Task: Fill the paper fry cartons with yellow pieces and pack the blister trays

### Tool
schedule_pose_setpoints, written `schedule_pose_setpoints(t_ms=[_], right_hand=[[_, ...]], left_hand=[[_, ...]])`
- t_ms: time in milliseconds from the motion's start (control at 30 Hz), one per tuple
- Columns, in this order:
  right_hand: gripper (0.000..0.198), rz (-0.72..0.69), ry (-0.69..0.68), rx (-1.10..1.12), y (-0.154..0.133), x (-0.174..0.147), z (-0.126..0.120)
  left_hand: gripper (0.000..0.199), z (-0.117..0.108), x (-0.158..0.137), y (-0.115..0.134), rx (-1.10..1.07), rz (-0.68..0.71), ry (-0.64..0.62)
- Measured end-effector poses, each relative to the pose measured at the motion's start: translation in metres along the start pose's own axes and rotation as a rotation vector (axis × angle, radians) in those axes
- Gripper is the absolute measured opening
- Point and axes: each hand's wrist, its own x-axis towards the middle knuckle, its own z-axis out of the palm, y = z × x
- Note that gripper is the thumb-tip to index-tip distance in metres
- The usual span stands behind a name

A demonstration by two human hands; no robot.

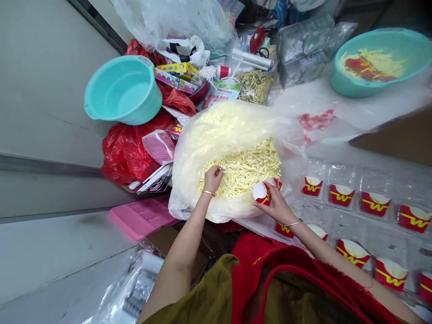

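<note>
A big clear plastic bag (202,148) lies open in front of me, filled with small pale yellow fry-shaped sticks (248,168). My left hand (212,178) reaches into the bag with fingers pinched on a few of the sticks. My right hand (275,204) holds a small red fry carton with a yellow "W" (263,192) at the bag's mouth, its white opening tilted toward the sticks. Both wrists wear thin bangles.
To the right lie clear blister trays (340,213) holding several red cartons (341,194). An empty teal basin (123,90) stands at the back left, and another teal basin (381,63) with sticks and cartons at the back right. Red bags (126,153), clutter and a pink tray (141,216) crowd the left.
</note>
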Motion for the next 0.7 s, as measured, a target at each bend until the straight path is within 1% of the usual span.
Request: schedule_pose_setpoints(t_ms=[33, 100, 167, 233, 333, 367, 433, 467, 533, 667, 700], right_hand=[[0.082, -0.008, 0.001, -0.003, -0.001, 0.003, 0.001], [0.081, -0.036, -0.002, -0.018, -0.005, 0.009, 0.003], [0.079, -0.067, -0.001, -0.055, -0.008, 0.015, 0.006], [0.077, -0.091, 0.003, -0.101, -0.012, 0.021, 0.01], [0.075, -0.113, 0.013, -0.132, -0.02, 0.03, 0.016], [0.074, -0.126, 0.014, -0.132, -0.024, 0.033, 0.018], [0.071, -0.171, 0.004, -0.132, -0.031, 0.037, 0.021], [0.069, -0.198, -0.007, -0.136, -0.034, 0.038, 0.022], [0.064, -0.236, -0.024, -0.145, -0.038, 0.039, 0.023], [0.064, -0.227, -0.008, -0.148, -0.04, 0.035, 0.022], [0.064, -0.219, -0.005, -0.143, -0.039, 0.033, 0.021]], left_hand=[[0.015, 0.0, -0.001, 0.001, -0.082, -0.048, -0.002], [0.023, 0.0, -0.005, 0.004, -0.146, -0.107, -0.025], [0.028, 0.0, -0.013, 0.012, -0.21, -0.151, -0.05], [0.031, 0.001, -0.022, 0.024, -0.327, -0.204, -0.104], [0.033, 0.002, -0.035, 0.042, -0.512, -0.306, -0.272], [0.033, 0.004, -0.038, 0.047, -0.533, -0.332, -0.339], [0.032, 0.008, -0.043, 0.054, -0.475, -0.334, -0.44], [0.03, 0.011, -0.045, 0.056, -0.416, -0.308, -0.469], [0.027, 0.018, -0.048, 0.058, -0.275, -0.193, -0.455], [0.016, 0.029, -0.052, 0.057, 0.057, 0.2, -0.301], [0.014, 0.03, -0.053, 0.056, 0.105, 0.268, -0.285]])
